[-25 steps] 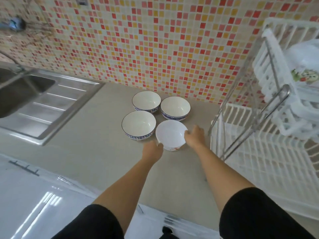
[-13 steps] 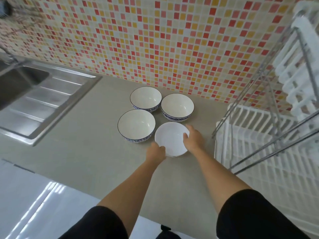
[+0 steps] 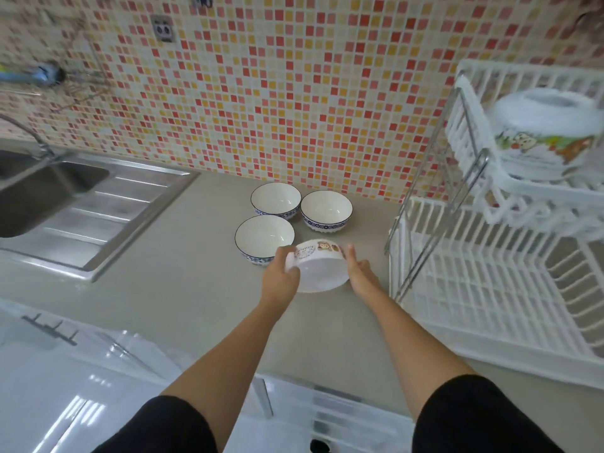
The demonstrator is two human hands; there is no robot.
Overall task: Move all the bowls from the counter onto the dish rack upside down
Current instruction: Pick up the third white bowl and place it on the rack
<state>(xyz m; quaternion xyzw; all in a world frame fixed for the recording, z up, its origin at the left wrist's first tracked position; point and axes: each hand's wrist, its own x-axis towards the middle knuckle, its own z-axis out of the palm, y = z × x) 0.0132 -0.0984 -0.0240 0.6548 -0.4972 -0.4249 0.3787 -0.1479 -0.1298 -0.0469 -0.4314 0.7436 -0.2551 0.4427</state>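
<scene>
sleeves (image 3: 483, 416) — black, short | forearms bare | hands — no gloves

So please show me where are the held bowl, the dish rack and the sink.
held bowl (image 3: 318, 276): head view, on its white inside.
dish rack (image 3: 483, 289): head view, on the lower tier's white grid.
sink (image 3: 42, 191): head view, on the basin's steel wall.

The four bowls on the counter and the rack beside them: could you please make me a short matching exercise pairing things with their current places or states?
Things:
1. white cartoon-printed bowl
2. three blue-rimmed white bowls
3. decorated white bowl
4. white plastic dish rack's lower tier

States:
A. upside down on the rack's upper tier
B. upright on the beige counter
C. holding no dishes
D. tilted, in the grip of both hands

Pairs: 1-D, 2-B, 3-A, 4-C
</scene>
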